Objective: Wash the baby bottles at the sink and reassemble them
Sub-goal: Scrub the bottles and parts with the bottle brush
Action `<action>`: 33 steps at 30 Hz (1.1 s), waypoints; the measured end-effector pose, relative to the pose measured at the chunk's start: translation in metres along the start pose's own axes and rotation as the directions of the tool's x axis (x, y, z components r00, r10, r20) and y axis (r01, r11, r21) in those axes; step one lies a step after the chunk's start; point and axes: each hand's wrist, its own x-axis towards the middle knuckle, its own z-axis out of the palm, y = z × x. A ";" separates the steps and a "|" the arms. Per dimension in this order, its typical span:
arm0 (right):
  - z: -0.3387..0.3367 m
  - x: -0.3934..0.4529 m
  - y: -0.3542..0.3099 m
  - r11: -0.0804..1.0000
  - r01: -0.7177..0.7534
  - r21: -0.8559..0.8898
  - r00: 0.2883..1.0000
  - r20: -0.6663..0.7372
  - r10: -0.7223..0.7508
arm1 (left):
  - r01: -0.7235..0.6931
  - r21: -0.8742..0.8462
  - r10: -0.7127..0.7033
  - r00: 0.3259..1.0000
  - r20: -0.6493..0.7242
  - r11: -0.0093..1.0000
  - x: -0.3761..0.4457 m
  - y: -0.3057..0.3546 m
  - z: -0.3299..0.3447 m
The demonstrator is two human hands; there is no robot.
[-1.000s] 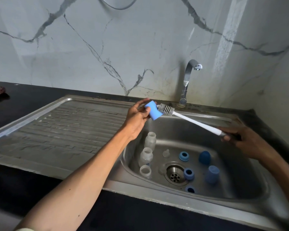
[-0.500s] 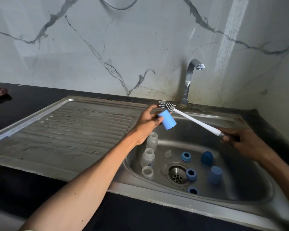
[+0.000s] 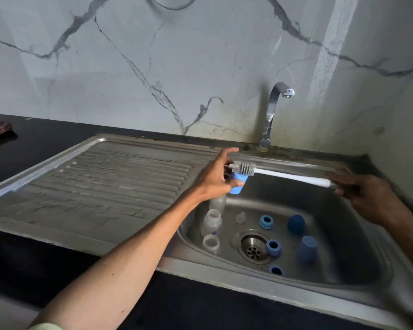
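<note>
Left hand: the left hand is at the centre of the frame, over the left rim of the sink; thumb and fingers pinch a blue cap, the forefinger pointing out straight.
Right hand: the right hand, at the right of the frame, has its fingers curled round the dark handle end of the bottle brush.
Brush: the bristle head lies across the top of the cap, touching it; whether any bristles are inside, I cannot tell.
Bottles: 3 clear bottles stand at the left of the basin, just below the left hand, mouths up.
Small parts: a clear teat lies near the drain; 3 blue rings and 2 more blue caps are spread across the lower right of the basin.
Tap: the tap, at the upper right of centre, shows no water running.
Handling, cap: probably light, stiff plastic, slippery if wet; best pinched by its side wall with the open end toward the brush.
Handling, bottles: likely light and easily tipped; take each round the body, not the rim.
Handling, teat: looks soft and small; hold it at the base flange.
</note>
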 end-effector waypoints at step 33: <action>-0.005 0.005 0.016 0.990 0.106 -0.097 0.990 -0.083 -0.114 | 0.024 0.037 -0.023 1.000 -0.014 0.999 0.001 -0.004 -0.002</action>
